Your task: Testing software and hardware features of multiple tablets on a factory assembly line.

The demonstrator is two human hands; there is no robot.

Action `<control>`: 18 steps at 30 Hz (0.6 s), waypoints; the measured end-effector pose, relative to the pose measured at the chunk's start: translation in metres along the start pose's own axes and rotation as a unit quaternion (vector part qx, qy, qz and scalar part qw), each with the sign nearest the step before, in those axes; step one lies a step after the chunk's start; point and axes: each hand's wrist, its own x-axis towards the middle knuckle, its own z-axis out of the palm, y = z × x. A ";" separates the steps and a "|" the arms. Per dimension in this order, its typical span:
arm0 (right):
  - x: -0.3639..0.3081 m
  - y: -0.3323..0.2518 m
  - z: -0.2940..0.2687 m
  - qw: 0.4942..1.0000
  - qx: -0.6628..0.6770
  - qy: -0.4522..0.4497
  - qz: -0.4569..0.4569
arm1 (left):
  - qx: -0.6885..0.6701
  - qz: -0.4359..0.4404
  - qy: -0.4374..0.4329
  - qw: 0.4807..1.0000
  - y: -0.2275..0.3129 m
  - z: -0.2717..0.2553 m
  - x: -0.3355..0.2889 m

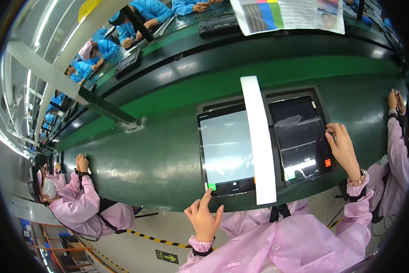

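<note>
Two tablets lie side by side in front of me. The left tablet (227, 141) has a pale lit screen, with a green sticker (212, 187) at its lower left corner. My left hand (204, 220) reaches its index fingertip to that sticker, the other fingers loosely bent and apart. The right tablet (300, 136) is dark, with an orange-red sticker (328, 163) near its lower right corner. Beside its right edge is my right hand (343, 148), thumb and fingers apart and holding nothing. A long white strip (259, 141) stands between the tablets and hides part of the left one.
The tablets rest in dark trays (320, 107) on a green bench (145, 159). A metal post (106, 109) meets the bench at left. Beyond runs a raised line with a colour-printed sheet (291, 16). People in pink sit on both sides; others in blue work across.
</note>
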 end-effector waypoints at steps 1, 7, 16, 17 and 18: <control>0.002 -0.002 0.003 1.000 0.000 -0.006 -0.003 | 0.001 -0.006 -0.002 1.000 -0.002 0.001 0.000; 0.006 0.011 0.014 0.999 -0.035 -0.024 -0.010 | -0.031 0.031 0.068 0.997 -0.017 0.004 0.009; 0.024 0.048 0.008 0.858 0.448 -0.114 0.224 | -0.052 0.054 0.042 0.996 -0.035 -0.003 0.034; 0.024 0.051 0.010 0.873 0.417 -0.137 0.212 | -0.052 0.054 0.041 0.996 -0.036 -0.002 0.035; 0.023 0.053 0.012 0.887 0.387 -0.158 0.199 | -0.054 0.066 0.045 0.995 -0.036 -0.003 0.036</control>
